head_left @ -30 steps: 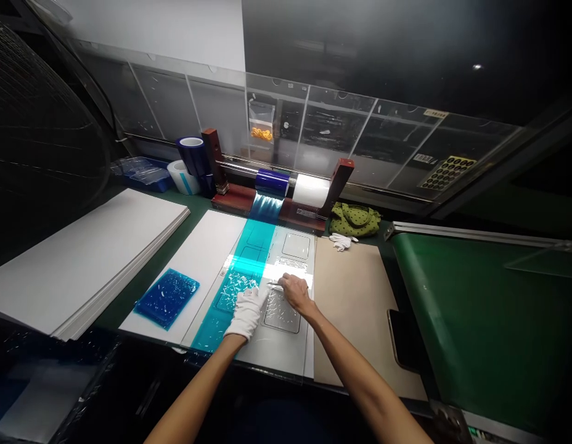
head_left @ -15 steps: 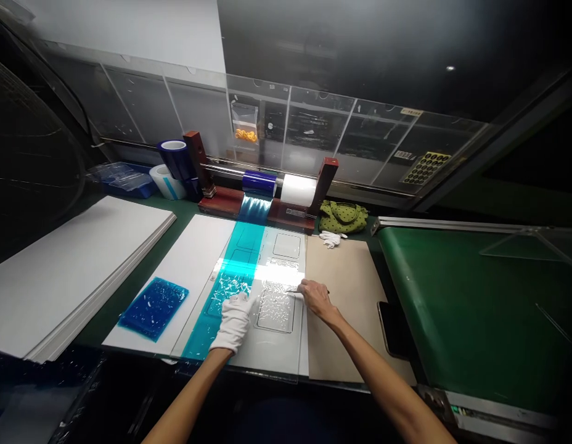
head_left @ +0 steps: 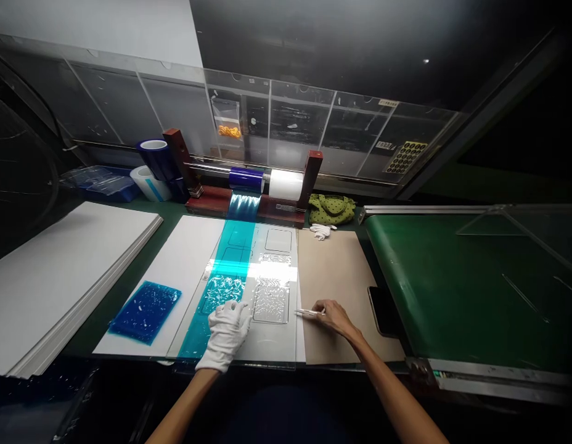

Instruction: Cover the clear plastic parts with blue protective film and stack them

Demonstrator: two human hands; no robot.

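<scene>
My left hand (head_left: 225, 330), in a white glove, lies open over the blue film strip (head_left: 193, 336) and the clear sheet beside it. Its thumb stands apart from the fingers. The film runs down from a blue roll (head_left: 246, 179) across the transparent sheet (head_left: 267, 345), which bears rounded rectangular outlines and crinkled, shiny clear patches (head_left: 270, 302). My bare right hand (head_left: 335, 317) is closed around a slender pointed metal tool (head_left: 309, 312), whose tip points left by the sheet's right edge. That hand is over the brown board (head_left: 351, 271).
A stack of white sheets (head_left: 73, 259) is on the left, with a stack of blue film pieces (head_left: 146, 312) nearer. A wooden roll stand (head_left: 207, 200) is behind. On the right are a phone (head_left: 383, 311), a green pouch (head_left: 332, 208), a white glove (head_left: 322, 232) and a green belt (head_left: 457, 283).
My right hand has drawn the tool back from the clear patch, right and towards me, onto the brown board. My left hand has shifted slightly nearer, its fingers more spread. The view has turned slightly.
</scene>
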